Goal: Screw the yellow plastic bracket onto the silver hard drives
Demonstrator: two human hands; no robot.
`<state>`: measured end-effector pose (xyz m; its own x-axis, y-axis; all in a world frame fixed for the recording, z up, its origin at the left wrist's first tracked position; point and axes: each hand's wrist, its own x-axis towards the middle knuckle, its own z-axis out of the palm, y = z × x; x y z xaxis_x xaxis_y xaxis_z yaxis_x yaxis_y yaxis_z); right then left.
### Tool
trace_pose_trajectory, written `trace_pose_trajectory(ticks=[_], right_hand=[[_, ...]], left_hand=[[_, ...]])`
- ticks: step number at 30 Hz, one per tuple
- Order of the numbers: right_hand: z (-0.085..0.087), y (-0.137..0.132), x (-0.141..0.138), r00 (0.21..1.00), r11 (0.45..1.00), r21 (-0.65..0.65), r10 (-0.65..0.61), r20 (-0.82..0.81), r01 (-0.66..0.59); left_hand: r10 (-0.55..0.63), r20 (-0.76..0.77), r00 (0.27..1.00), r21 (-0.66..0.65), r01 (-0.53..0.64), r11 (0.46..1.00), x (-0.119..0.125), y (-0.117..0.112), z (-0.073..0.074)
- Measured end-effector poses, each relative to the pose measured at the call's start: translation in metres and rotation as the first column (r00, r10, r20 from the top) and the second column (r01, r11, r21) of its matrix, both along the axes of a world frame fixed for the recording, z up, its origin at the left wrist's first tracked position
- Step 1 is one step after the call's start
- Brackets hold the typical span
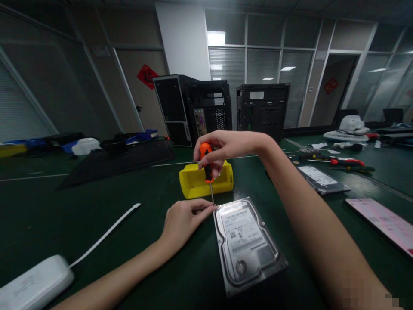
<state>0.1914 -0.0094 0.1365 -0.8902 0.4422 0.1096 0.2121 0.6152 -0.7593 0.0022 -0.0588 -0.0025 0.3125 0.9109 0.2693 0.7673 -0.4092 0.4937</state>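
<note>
A silver hard drive (248, 241) with a white printed label lies label-up on the green table, slightly turned. My right hand (222, 146) is closed around the orange and black handle of a screwdriver (205, 150), holding it nearly upright. Its thin shaft points down at the drive's far left corner. There, the thumb and fingers of my left hand (182, 219) are pinched together close to the screwdriver tip. What is between them, if anything, is too small to make out. Just behind both hands sits a yellow plastic bin (191, 192), its open side facing me.
Computer cases (171, 107) stand at the back. To the right lie a second hard drive (319, 177), red-handled pliers (347, 162) and a phone (383, 221). A white box-shaped device (38, 280) with a white cable (106, 234) is front left; a black mat (119, 161) lies behind.
</note>
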Motion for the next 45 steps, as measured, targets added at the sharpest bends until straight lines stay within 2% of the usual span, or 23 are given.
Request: trace_pose_trajectory(ticks=[6,22,28,39,45], right_hand=[[0.0000,-0.0029,-0.0025,1.000,1.000,0.010,-0.015,0.000,0.015],[0.0010,-0.0024,-0.0044,1.000,1.000,0.015,-0.002,0.019,0.002],[0.0002,-0.0021,-0.0042,1.000,0.999,0.037,0.009,0.014,-0.009],[-0.0015,0.0001,-0.0033,0.999,0.999,0.028,0.037,0.008,-0.037],[-0.0011,0.0010,-0.0012,0.998,0.998,0.038,0.055,0.008,-0.056]], left_hand=[[-0.016,0.119,0.993,-0.144,0.033,0.989,-0.0016,0.0046,-0.0017],[-0.060,0.334,0.941,-0.240,0.146,0.960,-0.0019,0.0095,-0.0046],[-0.065,0.359,0.931,-0.270,0.171,0.948,-0.0011,0.0098,-0.0043],[-0.086,0.337,0.938,-0.233,0.171,0.957,-0.0009,0.0079,-0.0041],[-0.084,0.381,0.921,-0.274,0.199,0.941,-0.0018,0.0105,-0.0062]])
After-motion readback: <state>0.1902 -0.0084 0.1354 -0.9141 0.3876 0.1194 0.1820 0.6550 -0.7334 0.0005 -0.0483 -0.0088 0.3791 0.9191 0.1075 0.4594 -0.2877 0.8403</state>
